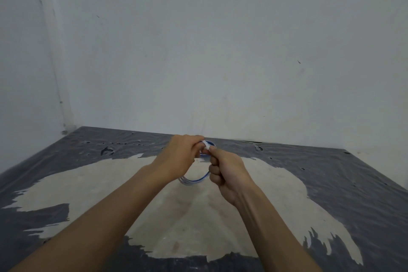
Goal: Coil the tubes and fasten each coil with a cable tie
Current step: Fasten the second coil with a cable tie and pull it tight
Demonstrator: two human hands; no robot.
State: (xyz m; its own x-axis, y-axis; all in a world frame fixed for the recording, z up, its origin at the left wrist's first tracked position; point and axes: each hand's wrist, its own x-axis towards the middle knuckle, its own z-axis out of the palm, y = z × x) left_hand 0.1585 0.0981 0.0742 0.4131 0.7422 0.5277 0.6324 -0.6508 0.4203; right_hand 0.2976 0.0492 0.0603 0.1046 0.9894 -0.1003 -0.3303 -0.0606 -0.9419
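A small coil of thin clear and blue tube (194,180) hangs in the air between my two hands, above the table. My left hand (178,157) grips the coil's upper left side, and its lower loop shows below my fingers. My right hand (227,172) is closed, pinching a white cable tie (207,145) at the top of the coil, right beside my left fingertips. Most of the coil's top is hidden by my hands.
The table (331,183) is covered with a worn dark sheet, its middle rubbed to a pale beige patch. A grey wall (198,51) rises right behind the table's far edge, with a corner at the left.
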